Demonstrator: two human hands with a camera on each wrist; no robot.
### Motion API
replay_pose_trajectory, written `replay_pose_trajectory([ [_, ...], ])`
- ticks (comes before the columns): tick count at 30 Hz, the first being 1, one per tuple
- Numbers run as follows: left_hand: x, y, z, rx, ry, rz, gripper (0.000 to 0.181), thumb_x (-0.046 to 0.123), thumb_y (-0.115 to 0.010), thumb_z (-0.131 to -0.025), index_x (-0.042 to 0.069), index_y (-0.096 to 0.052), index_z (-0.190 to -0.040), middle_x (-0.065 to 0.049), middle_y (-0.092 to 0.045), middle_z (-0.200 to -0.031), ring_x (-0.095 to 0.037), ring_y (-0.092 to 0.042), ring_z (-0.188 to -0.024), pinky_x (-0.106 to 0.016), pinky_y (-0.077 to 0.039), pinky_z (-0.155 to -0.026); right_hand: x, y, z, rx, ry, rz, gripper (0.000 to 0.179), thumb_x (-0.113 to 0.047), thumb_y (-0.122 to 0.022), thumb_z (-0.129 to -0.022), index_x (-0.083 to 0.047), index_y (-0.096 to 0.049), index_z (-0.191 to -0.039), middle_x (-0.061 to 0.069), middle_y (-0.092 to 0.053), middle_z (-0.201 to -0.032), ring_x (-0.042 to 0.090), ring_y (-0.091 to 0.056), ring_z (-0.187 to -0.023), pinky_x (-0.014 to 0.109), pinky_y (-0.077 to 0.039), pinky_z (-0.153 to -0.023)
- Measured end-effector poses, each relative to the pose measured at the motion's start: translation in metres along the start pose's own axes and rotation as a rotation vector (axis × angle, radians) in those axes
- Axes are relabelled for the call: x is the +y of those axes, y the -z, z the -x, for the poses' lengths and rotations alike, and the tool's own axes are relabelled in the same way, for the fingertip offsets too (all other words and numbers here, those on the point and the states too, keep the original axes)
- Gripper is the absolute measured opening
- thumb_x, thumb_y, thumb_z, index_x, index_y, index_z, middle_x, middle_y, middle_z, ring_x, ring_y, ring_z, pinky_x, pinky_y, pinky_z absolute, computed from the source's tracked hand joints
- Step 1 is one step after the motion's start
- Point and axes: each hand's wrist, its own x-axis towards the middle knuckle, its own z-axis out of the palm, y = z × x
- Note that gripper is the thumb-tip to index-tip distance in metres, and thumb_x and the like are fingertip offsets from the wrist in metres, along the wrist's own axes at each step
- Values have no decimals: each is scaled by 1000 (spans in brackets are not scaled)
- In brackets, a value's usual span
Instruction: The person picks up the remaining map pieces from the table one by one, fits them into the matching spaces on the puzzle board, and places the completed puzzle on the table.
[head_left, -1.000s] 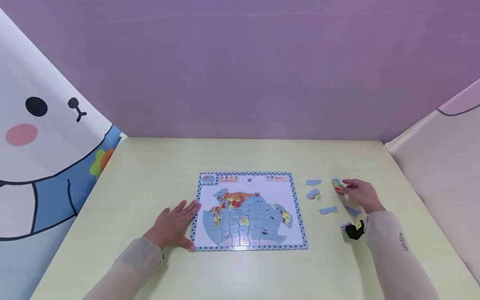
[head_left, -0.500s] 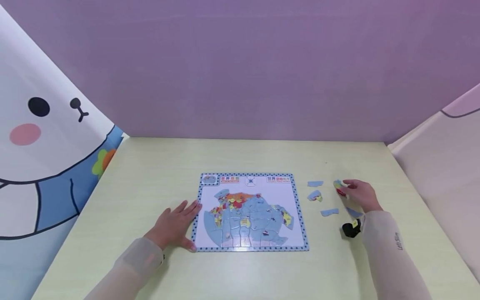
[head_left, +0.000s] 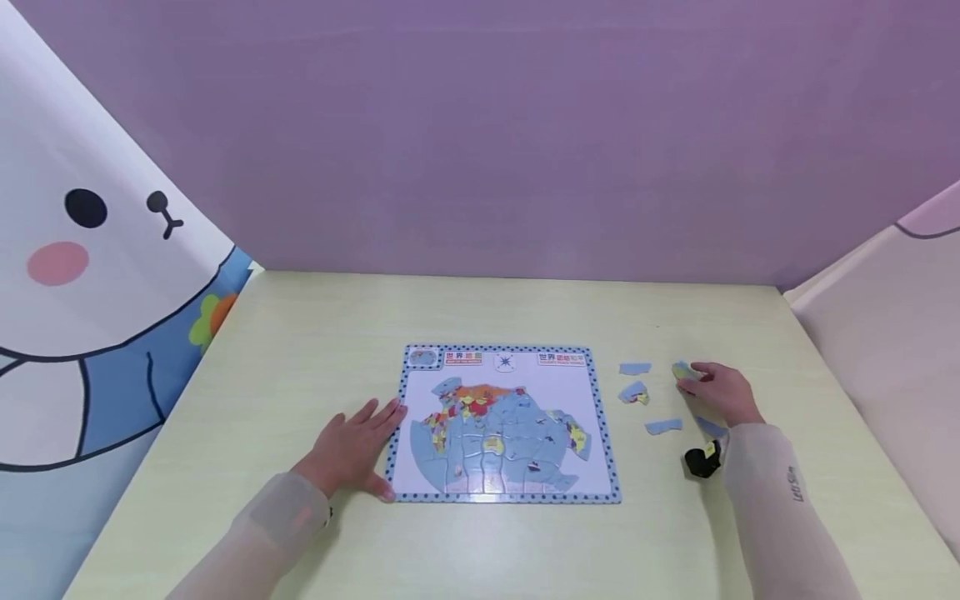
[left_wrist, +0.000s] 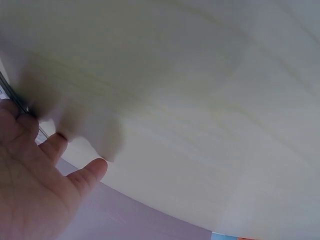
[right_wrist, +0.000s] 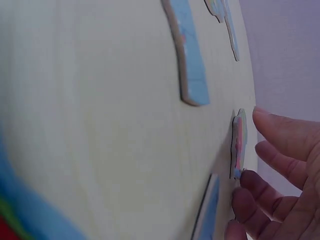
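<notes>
A coloured puzzle piece (head_left: 681,371) lies right of the map board (head_left: 562,383), at the bent fingers (right_wrist: 265,192) of the right hand (head_left: 722,393); I cannot tell whether they grip it. Three pieces (head_left: 663,427) sit nearer the board. The left hand (head_left: 348,446), fingers spread, touches the board's left edge.

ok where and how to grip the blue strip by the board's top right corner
Probably pinch the blue strip by its short ends, from above: it lies flat, both ends free, with another piece close to its near side.
</notes>
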Motion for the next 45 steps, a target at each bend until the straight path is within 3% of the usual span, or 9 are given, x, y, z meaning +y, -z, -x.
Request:
replay_pose_trajectory([
  [11, 1, 0, -1, 0, 2, -16, 114, 57, -83, -60, 11, -30, -151, -5, -26, -157, -35, -19, -143, -64, -30, -103, 1, -3, -2, 0, -62, -25, 63, -28, -65, -91, 13, -43, -133, 35, -49, -123, 46, -49, -107, 55, -39, -92],
  [18, 2, 0, 0, 4, 2, 6, 114, 54, -84, -60, 10, -31, -150, -5, -26, -157, -36, -19, -143, -65, -29, -102, -2, -3, -5, -32, -106, -6, 61, -22, -65, -89, 15, -43, -131, 38, -42, -131, 50, -44, -116, 59, -36, -97],
  [22, 3, 1, 0, 3, 4, 10, 114, 54, -84, -60, 11, -31, -150, -5, -26, -157, -36, -19, -143, -65, -29, -103, 0, -3, -7, -57, -129, -25, 62, -22, -68, -88, 15, -43, -130, 38, -41, -131, 49, -44, -113, 58, -37, -95],
  [33, 3, 3, 2, -3, 3, 11, 115, 56, -83, -60, 10, -31, -150, -7, -25, -157, -37, -19, -143, -65, -30, -102, -1, 1, -3, -71, -33, -20, 60, -25, -72, -85, 15, -48, -123, 38, -48, -123, 51, -47, -110, 57, -40, -92],
  [36, 4, 4, 2, -7, 4, 19, 115, 55, -84, -60, 9, -31, -150, -7, -25, -157, -37, -19, -143, -65, -29, -102, -3, 2, -1, -65, -30, -17, 53, -18, -71, -85, 16, -51, -120, 37, -53, -117, 45, -54, -101, 50, -46, -83],
  [41, 4, 6, 1, -15, 5, 24, 114, 54, -84, -60, 9, -30, -150, -8, -25, -157, -37, -18, -143, -66, -29, -102, -7, 4, 2, -93, -48, -32, 43, -6, -66, -87, 16, -52, -121, 32, -59, -112, 22, -61, -79, 31, -48, -62],
  [45, 4, 5, 1, -17, 9, 23, 114, 54, -84, -61, 9, -30, -150, -8, -25, -157, -37, -18, -143, -66, -28, -102, -12, 4, 5, -110, -51, -48, 41, -6, -65, -88, 14, -54, -123, 29, -63, -109, 16, -61, -74, 30, -50, -60],
])
